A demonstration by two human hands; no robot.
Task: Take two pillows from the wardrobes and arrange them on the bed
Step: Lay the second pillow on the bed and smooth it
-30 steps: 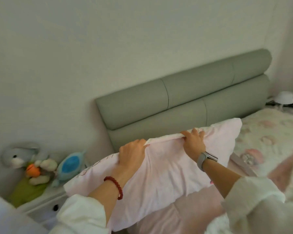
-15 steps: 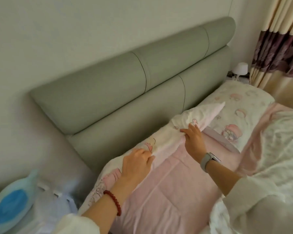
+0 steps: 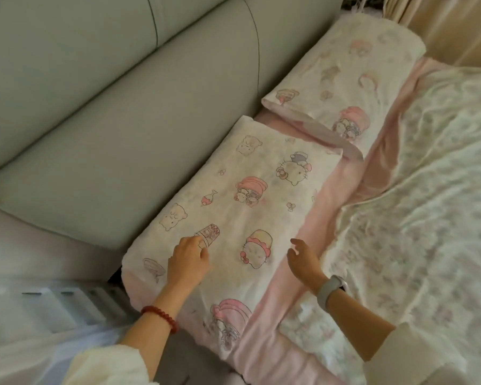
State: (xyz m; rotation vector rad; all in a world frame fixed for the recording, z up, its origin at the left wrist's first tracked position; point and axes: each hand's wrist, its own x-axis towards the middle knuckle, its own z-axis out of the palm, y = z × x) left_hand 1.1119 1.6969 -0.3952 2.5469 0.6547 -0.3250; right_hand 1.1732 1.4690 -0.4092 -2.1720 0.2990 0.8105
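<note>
Two white pillows with pink cartoon prints lie flat on the bed along the grey-green headboard (image 3: 139, 112). The near pillow (image 3: 233, 201) fills the middle of the view; the far pillow (image 3: 342, 87) lies beyond it at the upper right. My left hand (image 3: 188, 259), with a red bead bracelet, rests on the near pillow's front part, fingers loosely curled and holding nothing. Beside that pillow's right edge my right hand (image 3: 303, 259), with a grey watch, hovers over the pink sheet (image 3: 328, 195) with fingers spread.
A crumpled floral quilt (image 3: 428, 218) covers the right side of the bed. A white bedside cabinet (image 3: 47, 304) stands at the lower left, next to the headboard. Curtains (image 3: 442, 23) hang at the top right.
The near pillow went from held up on edge to lying flat on the bed. Both hands have let go of it. The view has tilted down toward the bed.
</note>
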